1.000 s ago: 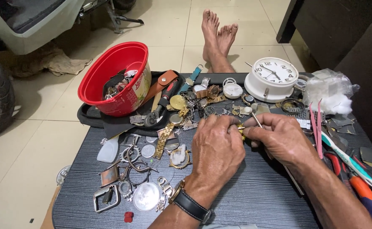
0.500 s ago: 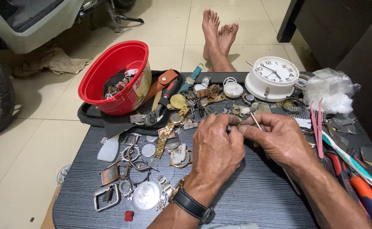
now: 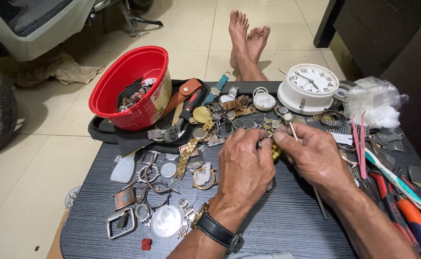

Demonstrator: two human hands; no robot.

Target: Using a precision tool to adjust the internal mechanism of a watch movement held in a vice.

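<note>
Both hands pinch together over the middle of the tabletop (image 3: 287, 225): left hand (image 3: 244, 165) clamped on a small gold watch band (image 3: 276, 151), right hand (image 3: 313, 156) gripping a thin metal pin tool (image 3: 291, 125) at it. Likely risk: the tool slips off smooth metal, and a tiny link drops into the loose clutter of round cases and bands (image 3: 162, 192) on the ribbed dark surface.
</note>
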